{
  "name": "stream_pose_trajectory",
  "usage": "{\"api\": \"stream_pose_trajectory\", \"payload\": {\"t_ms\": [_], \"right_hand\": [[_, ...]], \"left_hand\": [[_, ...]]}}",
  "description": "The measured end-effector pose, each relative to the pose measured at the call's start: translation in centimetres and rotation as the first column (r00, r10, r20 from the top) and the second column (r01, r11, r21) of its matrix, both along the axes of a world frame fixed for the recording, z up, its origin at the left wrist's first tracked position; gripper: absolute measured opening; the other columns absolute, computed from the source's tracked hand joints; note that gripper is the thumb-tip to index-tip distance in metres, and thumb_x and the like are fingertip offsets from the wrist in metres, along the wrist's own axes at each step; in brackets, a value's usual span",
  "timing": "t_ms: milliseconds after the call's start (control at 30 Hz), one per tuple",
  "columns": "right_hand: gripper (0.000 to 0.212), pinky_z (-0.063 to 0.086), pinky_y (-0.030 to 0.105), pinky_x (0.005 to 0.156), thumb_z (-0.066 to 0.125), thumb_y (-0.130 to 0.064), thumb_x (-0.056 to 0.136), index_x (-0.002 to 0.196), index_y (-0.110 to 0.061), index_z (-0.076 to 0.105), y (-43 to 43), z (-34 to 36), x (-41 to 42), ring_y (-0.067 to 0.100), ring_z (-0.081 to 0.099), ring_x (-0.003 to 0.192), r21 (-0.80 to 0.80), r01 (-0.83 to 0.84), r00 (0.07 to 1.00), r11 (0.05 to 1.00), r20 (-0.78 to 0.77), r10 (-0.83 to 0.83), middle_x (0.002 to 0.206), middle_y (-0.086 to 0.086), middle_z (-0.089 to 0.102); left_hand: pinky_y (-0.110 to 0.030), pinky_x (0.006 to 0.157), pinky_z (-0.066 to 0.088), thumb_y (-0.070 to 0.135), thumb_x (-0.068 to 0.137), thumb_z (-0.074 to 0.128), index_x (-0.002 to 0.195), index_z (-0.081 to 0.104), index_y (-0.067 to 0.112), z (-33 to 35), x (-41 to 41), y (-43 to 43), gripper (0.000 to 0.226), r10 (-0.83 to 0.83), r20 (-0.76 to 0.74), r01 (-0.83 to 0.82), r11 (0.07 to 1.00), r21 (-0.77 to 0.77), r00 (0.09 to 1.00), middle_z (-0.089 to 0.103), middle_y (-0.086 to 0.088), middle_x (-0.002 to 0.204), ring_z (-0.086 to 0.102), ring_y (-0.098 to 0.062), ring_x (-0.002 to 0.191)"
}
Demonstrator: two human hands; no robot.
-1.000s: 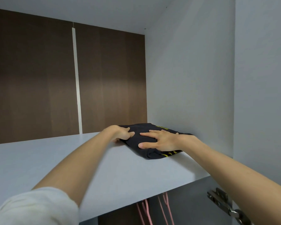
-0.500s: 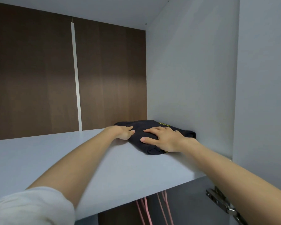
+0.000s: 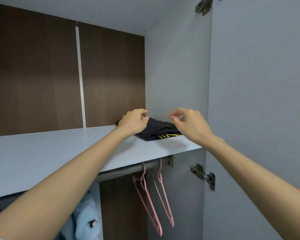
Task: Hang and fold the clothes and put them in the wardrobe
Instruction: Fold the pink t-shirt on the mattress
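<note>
Open wardrobe (image 3: pixel 177 75), interior view. The pale shelf (image 3: pixel 59 153) spans the frame; the open door (image 3: pixel 258 101) stands at the shelf's right end. Under the shelf run a metal rail (image 3: pixel 125 169), a light-blue garment (image 3: pixel 84 220) and two pink hangers (image 3: pixel 152 196). The folded black garment (image 3: pixel 159 130) with yellow marks lies on the shelf's right rear corner. Left hand (image 3: pixel 133 121), fingers loosely curled and empty, overlaps the garment's left edge. Right hand (image 3: pixel 190 125), likewise loosely curled, hangs above its right edge, grasping nothing.
</note>
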State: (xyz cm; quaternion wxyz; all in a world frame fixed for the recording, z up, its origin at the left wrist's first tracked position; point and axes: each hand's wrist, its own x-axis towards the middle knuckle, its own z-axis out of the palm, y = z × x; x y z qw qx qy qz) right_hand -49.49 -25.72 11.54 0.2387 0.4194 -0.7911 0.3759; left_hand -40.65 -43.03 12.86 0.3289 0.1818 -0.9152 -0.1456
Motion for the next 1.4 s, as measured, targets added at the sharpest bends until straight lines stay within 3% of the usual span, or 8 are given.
{"api": "stream_pose_trajectory", "payload": {"t_ms": [100, 233, 467, 667, 767, 933, 1100, 1400], "right_hand": [[0.02, 0.046, 0.028, 0.069, 0.049, -0.025, 0.092, 0.101, -0.031, 0.067, 3.1, -0.7, 2.1, 0.002, 0.058, 0.076, -0.122, -0.031, 0.998, 0.992, 0.055, 0.038, 0.085, -0.022, 0.063], [0.02, 0.049, 0.03, 0.073, 0.05, -0.026, 0.093, 0.104, -0.03, 0.067, 8.8, -2.4, 5.9, -0.003, 0.055, 0.073, -0.124, -0.036, 0.997, 0.992, 0.06, 0.044, 0.093, -0.024, 0.063], [0.017, 0.052, 0.036, 0.077, 0.051, -0.028, 0.093, 0.101, -0.032, 0.066, 18.9, -5.1, 10.5, 0.003, 0.058, 0.077, -0.147, 0.054, 0.996, 0.988, 0.08, -0.043, 0.097, -0.024, 0.065], [0.018, 0.051, 0.028, 0.074, 0.052, -0.024, 0.093, 0.102, -0.032, 0.066, 30.0, -7.8, 14.1, 0.005, 0.059, 0.08, -0.16, 0.117, 0.988, 0.98, 0.117, -0.099, 0.097, -0.023, 0.065], [0.019, 0.05, 0.026, 0.072, 0.053, -0.021, 0.093, 0.103, -0.029, 0.067, 37.0, -9.9, 15.4, 0.005, 0.059, 0.076, -0.14, 0.158, 0.981, 0.977, 0.133, -0.14, 0.094, -0.02, 0.066], [0.018, 0.048, 0.017, 0.072, 0.053, -0.02, 0.095, 0.106, -0.026, 0.066, 49.2, -14.1, 17.6, -0.001, 0.059, 0.081, -0.056, 0.257, 0.953, 0.965, 0.18, -0.243, 0.097, -0.021, 0.063], [0.02, 0.052, 0.029, 0.075, 0.051, -0.021, 0.095, 0.108, -0.026, 0.064, 60.0, -18.6, 20.4, 0.004, 0.06, 0.08, 0.052, 0.395, 0.888, 0.917, 0.234, -0.395, 0.103, -0.017, 0.064], [0.022, 0.05, 0.029, 0.077, 0.051, -0.019, 0.094, 0.11, -0.025, 0.064, 72.3, -26.7, 25.4, 0.005, 0.059, 0.079, 0.209, 0.554, 0.707, 0.806, 0.392, -0.588, 0.104, -0.014, 0.066]], "left_hand": [[-0.025, 0.099, 0.037, 0.027, 0.097, 0.045, 0.132, 0.052, 0.023, 0.2, 2.6, 4.1, 0.036, -0.148, -0.183, 0.176, 0.974, 0.145, 0.972, 0.056, 0.003, 0.132, 0.049, -0.015, 0.123], [-0.017, 0.088, 0.032, 0.025, 0.097, 0.046, 0.131, 0.052, 0.025, -1.5, 5.4, 9.7, 0.035, -0.242, -0.294, 0.322, 0.909, 0.265, 0.925, 0.057, 0.004, 0.128, 0.048, -0.003, 0.113], [-0.02, 0.088, 0.039, 0.021, 0.095, 0.046, 0.127, 0.054, 0.027, -4.2, 7.9, 19.6, 0.033, -0.357, -0.345, 0.467, 0.823, 0.322, 0.868, 0.061, 0.007, 0.122, 0.054, -0.006, 0.111], [-0.013, 0.076, 0.042, 0.014, 0.096, 0.047, 0.116, 0.059, 0.021, -7.0, 10.1, 29.5, 0.024, -0.448, -0.384, 0.572, 0.755, 0.321, 0.807, 0.066, 0.002, 0.109, 0.06, -0.009, 0.098], [-0.018, 0.08, 0.044, 0.014, 0.096, 0.047, 0.111, 0.059, 0.023, -9.3, 10.6, 35.7, 0.022, -0.505, -0.361, 0.613, 0.719, 0.326, 0.784, 0.067, 0.004, 0.104, 0.06, -0.006, 0.089], [-0.022, 0.081, 0.045, 0.019, 0.095, 0.047, 0.107, 0.058, 0.032, -13.7, 11.5, 47.1, 0.021, -0.59, -0.281, 0.65, 0.634, 0.418, 0.757, 0.066, 0.014, 0.1, 0.062, -0.008, 0.093], [-0.02, 0.082, 0.047, 0.023, 0.097, 0.044, 0.114, 0.057, 0.032, -17.5, 12.5, 56.6, 0.023, -0.681, -0.191, 0.676, 0.572, 0.464, 0.707, 0.064, 0.02, 0.102, 0.061, -0.005, 0.097], [-0.023, 0.08, 0.042, 0.014, 0.096, 0.043, 0.119, 0.057, 0.02, -25.0, 11.8, 69.0, 0.028, -0.823, -0.021, 0.702, 0.471, 0.535, 0.568, 0.066, 0.008, 0.105, 0.062, -0.015, 0.095]]}}
